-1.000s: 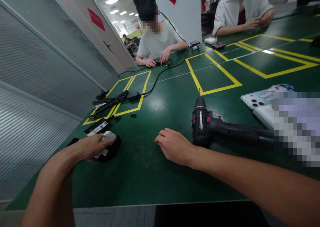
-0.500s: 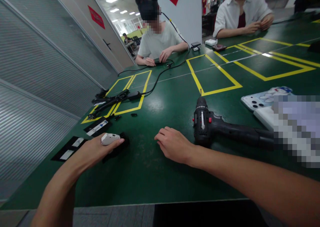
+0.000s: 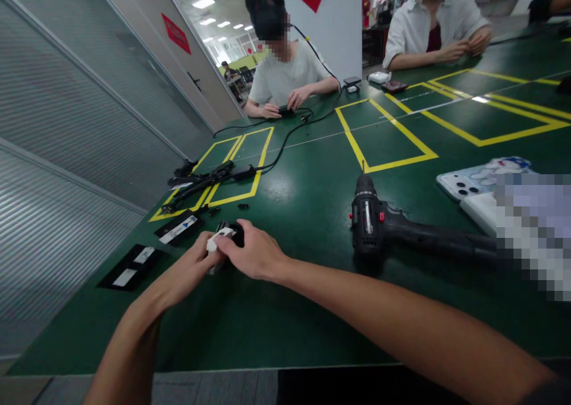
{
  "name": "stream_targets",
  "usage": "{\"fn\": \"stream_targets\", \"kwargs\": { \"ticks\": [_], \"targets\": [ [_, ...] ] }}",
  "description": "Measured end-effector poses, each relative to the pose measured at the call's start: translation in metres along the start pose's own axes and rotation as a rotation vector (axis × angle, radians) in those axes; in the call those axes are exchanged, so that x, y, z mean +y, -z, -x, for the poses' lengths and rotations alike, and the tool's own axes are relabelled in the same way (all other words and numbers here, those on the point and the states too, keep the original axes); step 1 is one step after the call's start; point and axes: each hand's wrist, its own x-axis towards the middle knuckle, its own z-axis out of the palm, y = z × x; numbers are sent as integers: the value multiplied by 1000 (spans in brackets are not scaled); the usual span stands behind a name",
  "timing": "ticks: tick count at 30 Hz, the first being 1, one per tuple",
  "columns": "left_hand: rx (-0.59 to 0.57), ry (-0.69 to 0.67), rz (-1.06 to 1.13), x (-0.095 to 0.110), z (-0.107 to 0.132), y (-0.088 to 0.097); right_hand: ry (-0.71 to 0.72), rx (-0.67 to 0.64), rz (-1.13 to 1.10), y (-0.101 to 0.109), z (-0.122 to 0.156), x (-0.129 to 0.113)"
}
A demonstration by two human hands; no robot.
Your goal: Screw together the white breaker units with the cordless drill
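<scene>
Together, the left hand (image 3: 193,266) and right hand (image 3: 257,253) grip a white-and-black object (image 3: 217,239) left of center, a drill (image 3: 366,217) lying right.

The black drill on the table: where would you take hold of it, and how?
Probably by its handle, with the right hand coming from above on the near side. The drill lies on its side, the long handle stretching rightward, slimmer than the bulky body, while the bit points away from the person.
</scene>
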Motion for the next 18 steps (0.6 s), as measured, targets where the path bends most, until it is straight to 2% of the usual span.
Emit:
{"fn": "stream_targets", "kwargs": {
  "ticks": [5, 12, 18],
  "targets": [
    [-38, -91, 67, -1, 2, -2, 125, 104, -27, -2, 9, 3],
    [-55, -136, 273, -4, -3, -2, 105, 148, -120, -2, 5, 6],
    [-36, -81, 210, -1, -16, 10, 15, 217, -87, 4, -3, 5]
  ]
}}
